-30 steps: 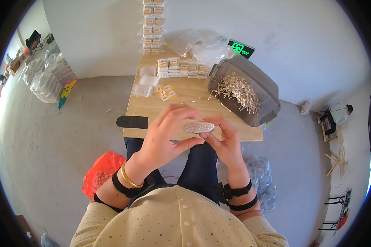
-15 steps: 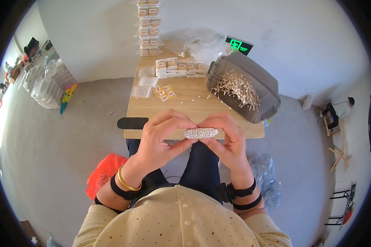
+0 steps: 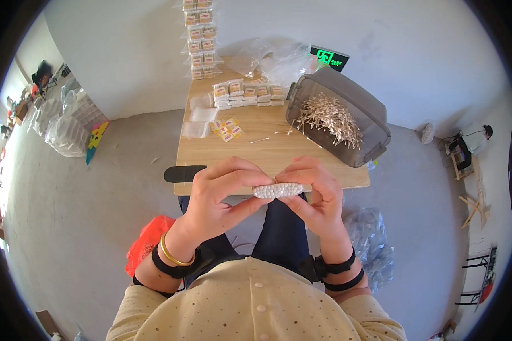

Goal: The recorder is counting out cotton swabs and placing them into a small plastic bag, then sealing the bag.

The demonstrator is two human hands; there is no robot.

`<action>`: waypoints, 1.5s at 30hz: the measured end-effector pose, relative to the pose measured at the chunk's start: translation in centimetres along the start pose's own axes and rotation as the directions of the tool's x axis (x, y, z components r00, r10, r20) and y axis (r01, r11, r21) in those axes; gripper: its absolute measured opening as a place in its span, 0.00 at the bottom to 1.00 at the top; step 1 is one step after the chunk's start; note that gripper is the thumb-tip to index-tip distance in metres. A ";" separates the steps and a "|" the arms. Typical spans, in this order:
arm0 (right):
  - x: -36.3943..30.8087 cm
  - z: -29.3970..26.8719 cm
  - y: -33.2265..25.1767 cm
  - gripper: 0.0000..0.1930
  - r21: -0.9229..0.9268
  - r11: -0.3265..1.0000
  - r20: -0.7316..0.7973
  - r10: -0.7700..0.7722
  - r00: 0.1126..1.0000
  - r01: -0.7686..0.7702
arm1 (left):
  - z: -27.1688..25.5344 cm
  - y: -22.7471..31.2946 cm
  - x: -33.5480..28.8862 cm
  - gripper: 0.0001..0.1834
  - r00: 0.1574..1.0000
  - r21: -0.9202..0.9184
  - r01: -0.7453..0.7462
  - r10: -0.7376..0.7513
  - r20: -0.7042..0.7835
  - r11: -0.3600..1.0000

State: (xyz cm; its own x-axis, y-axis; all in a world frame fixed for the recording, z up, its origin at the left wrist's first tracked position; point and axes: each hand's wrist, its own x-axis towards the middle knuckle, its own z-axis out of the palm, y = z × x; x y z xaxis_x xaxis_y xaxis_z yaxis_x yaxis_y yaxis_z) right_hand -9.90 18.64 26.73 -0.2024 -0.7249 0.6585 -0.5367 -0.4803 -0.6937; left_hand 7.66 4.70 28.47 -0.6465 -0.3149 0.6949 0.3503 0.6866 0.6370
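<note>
Between both hands, at the near edge of the wooden table (image 3: 222, 153), is a tight bundle of cotton swabs (image 3: 277, 191) with its white tips facing up. My left hand (image 3: 219, 190) pinches its left end between thumb and fingers. My right hand (image 3: 317, 193) grips the right end the same way. What lies beneath the tips is hidden. Beyond the hands, a tipped grey plastic bin (image 3: 375, 122) holds a heap of loose cotton swabs (image 3: 331, 119). A few single swabs (image 3: 260, 140) lie on the table beside small yellow-and-white labels (image 3: 227, 129).
Clear bags (image 3: 203, 115) lie left of the labels. Filled packets (image 3: 247, 94) sit behind them, near a tall stack of packets (image 3: 202, 45). A black strap-like piece (image 3: 183, 174) juts past the table's left edge. A red bag (image 3: 145, 241) and clear plastic (image 3: 372, 244) are on the floor.
The view has shifted slightly. Both hands still hold the swab bundle, which now sits a little lower in view, with its tips pressed slightly differently.
</note>
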 end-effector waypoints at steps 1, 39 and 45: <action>0.0 0.2 0.0 0.16 0.021 1.000 -0.009 0.022 1.000 -0.022 | -0.1 -0.2 0.1 0.18 1.000 -0.018 -0.014 0.015 0.015 1.000; 1.3 0.4 0.3 0.14 -0.066 0.993 -0.027 0.092 0.995 -0.094 | 0.3 -1.5 0.3 0.13 0.966 0.007 0.236 -0.235 0.108 0.972; 1.4 0.4 0.0 0.15 -0.113 0.989 -0.004 0.097 0.995 -0.096 | 0.5 -1.5 -0.2 0.14 0.950 -0.017 0.305 -0.303 0.078 0.952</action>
State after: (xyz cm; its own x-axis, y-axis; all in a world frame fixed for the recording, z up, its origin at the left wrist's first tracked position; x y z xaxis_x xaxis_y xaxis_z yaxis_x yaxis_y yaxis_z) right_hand -9.87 17.49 27.55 -0.2563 -0.7661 0.5894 -0.6036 -0.3495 -0.7167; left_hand 6.95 4.03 27.16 -0.7728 -0.4563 0.4412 0.1477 0.5468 0.8242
